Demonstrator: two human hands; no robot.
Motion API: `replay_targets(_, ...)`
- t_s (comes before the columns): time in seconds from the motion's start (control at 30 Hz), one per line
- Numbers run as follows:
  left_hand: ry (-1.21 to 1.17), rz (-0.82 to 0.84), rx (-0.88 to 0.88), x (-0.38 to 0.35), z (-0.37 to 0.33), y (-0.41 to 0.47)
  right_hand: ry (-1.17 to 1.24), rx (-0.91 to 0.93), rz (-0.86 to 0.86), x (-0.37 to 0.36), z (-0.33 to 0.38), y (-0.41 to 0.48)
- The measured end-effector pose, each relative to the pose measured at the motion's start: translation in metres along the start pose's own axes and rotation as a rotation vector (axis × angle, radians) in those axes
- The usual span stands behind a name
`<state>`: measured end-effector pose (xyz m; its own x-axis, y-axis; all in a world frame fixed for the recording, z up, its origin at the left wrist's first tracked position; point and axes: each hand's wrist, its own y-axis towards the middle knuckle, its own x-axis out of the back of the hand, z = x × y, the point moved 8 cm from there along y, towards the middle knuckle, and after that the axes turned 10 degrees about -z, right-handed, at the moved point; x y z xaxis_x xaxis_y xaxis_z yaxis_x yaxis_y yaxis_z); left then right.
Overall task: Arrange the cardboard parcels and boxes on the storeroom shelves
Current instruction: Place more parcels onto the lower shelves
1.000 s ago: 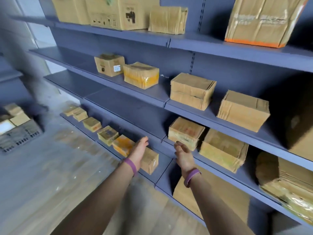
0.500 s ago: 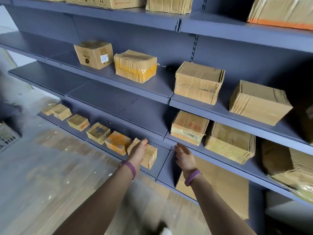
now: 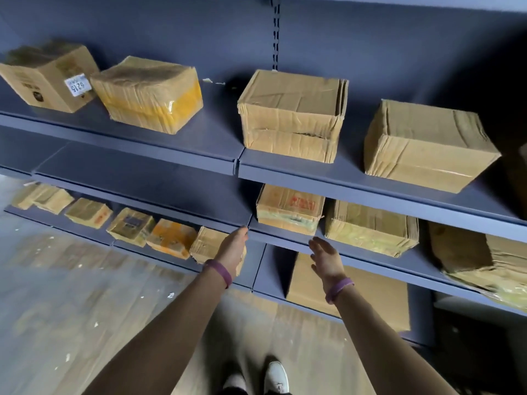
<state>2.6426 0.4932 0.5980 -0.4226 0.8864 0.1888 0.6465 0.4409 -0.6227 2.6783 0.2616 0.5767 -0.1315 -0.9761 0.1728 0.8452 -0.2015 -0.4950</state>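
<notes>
Your left grip (image 3: 232, 248) is stretched forward, fingers straight and holding nothing, over a small crinkled, tape-wrapped parcel (image 3: 204, 245) that ends the row on the bottom shelf (image 3: 253, 269). Whether it touches the parcel is hard to tell. Your right grip (image 3: 325, 258) is spread and empty, just below the red-stamped cardboard parcel (image 3: 289, 208) on the smooth grey-blue metal shelf (image 3: 285, 238).

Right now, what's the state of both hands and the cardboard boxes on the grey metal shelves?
Left hand: open, holds nothing.
Right hand: open, holds nothing.
Brown cardboard box with white number label: closed.
Yellow-taped cardboard parcel: sealed.
Crumpled tan cardboard box: front seam split.
Red-stamped wrapped parcel: sealed, untouched.
</notes>
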Motion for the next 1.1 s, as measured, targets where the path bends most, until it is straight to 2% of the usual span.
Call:
replay_targets(0.13, 0.041, 0.041, 0.025, -0.023, -0.002, 0.028, -0.023, -0.044, -0.062, 0.012, -0.011, 0.027)
replay_targets(0.27, 0.125, 0.034, -0.026, -0.035, -0.011, 0.061, -0.01, -0.081, -0.137, 0.019, -0.018, 0.05)
replay_targets(0.43, 0.186, 0.045, -0.086, -0.04, -0.022, 0.097, -0.102, -0.029, -0.183, 0.004, -0.013, 0.068)
replay_targets(0.6, 0.284, 0.116, -0.119, -0.051, -0.027, 0.122, -0.079, 0.004, -0.237, -0.013, -0.003, 0.088)
replay_targets(0.9, 0.433, 0.161, -0.095, -0.057, -0.032, 0.126, -0.24, 0.065, -0.214, -0.028, -0.005, 0.106)
replay_targets(1.1, 0.375, 0.16, -0.143, -0.039, -0.041, 0.107, -0.1, 0.068, -0.267, -0.02, 0.001, 0.079)
